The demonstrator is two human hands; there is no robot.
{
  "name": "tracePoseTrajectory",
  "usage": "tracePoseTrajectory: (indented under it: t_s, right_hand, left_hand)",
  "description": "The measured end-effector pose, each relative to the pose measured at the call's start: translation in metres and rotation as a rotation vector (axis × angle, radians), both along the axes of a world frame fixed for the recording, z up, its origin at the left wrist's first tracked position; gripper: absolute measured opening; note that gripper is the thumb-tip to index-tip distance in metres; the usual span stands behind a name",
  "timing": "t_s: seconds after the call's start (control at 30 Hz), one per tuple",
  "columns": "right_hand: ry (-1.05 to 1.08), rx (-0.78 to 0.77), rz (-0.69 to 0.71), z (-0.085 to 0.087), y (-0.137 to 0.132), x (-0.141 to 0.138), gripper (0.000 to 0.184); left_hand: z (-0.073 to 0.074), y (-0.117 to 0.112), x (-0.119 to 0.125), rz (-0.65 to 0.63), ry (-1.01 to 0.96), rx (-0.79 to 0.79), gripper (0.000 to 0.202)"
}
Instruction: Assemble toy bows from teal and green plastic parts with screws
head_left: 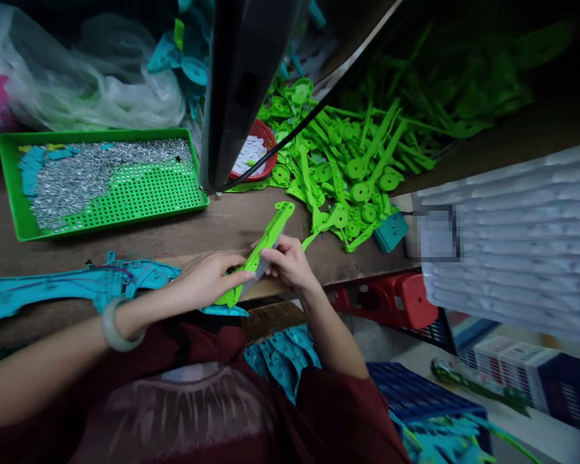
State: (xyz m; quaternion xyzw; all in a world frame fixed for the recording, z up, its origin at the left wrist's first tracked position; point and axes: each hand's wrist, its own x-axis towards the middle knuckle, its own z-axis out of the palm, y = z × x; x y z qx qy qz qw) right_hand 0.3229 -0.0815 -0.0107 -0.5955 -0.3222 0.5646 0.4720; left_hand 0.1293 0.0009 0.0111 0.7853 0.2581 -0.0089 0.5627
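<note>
Between my hands, a long bright green plastic part (265,238) is held at a slant above the bench's front edge. A pale, translucent strip runs along its right side. My left hand (212,277) grips the lower half, thumb and fingers closed on it. My right hand (290,261) pinches the right side near the middle, its fingertips partly hidden behind the part. Left of my left hand lies a long blue plastic shell (67,283) with thin wires and small fittings on it, partly covered by my forearm.
A green perforated tray (159,187) holds many small metal screws and blue pieces. A red basket (270,138) of white pieces stands behind a dark post (241,84). Green parts (362,167) are heaped at the right. Below are a red stool (415,299) and blue crates (410,386).
</note>
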Motion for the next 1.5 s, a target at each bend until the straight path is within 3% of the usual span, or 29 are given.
tracePoseTrajectory:
  t_s: [0.4, 0.53, 0.63, 0.77, 0.93, 1.03, 1.2, 1.3, 1.5]
  right_hand:
    - [-0.054, 0.114, -0.182, -0.016, 0.012, -0.006, 0.04]
    - [-0.036, 0.125, -0.179, -0.012, 0.025, -0.005, 0.048]
    - [-0.016, 0.169, -0.278, -0.005, 0.038, -0.003, 0.054]
    - [-0.062, 0.215, -0.414, -0.002, 0.05, -0.003, 0.038]
    - [-0.102, 0.274, -0.489, -0.01, 0.056, -0.009, 0.038]
    - [-0.106, 0.245, -0.438, -0.009, 0.051, -0.01, 0.041]
    - [-0.23, 0.148, -0.037, 0.001, 0.016, -0.004, 0.037]
    - [-0.289, 0.19, -0.057, -0.002, 0.005, -0.004, 0.038]
    - [-0.426, 0.242, -0.122, -0.025, 0.013, -0.012, 0.052]
  left_hand:
    - [-0.004, 0.002, -0.001, 0.023, -0.016, 0.005, 0.037]
    - [-0.004, 0.002, -0.002, 0.019, -0.052, 0.015, 0.036]
    - [-0.004, 0.001, -0.003, 0.024, -0.066, 0.015, 0.034]
    - [-0.002, 0.0, -0.003, 0.003, -0.038, 0.042, 0.033]
    - [-0.003, -0.001, 0.0, -0.001, 0.024, 0.082, 0.037]
    - [-0.004, -0.001, 0.001, 0.043, 0.008, 0.033, 0.037]
    - [-0.004, -0.009, 0.001, 0.072, -0.05, 0.083, 0.033]
    - [-0.006, -0.013, 0.0, 0.053, -0.104, 0.148, 0.031]
    - [-0.007, -0.009, -0.005, 0.012, -0.053, 0.175, 0.031]
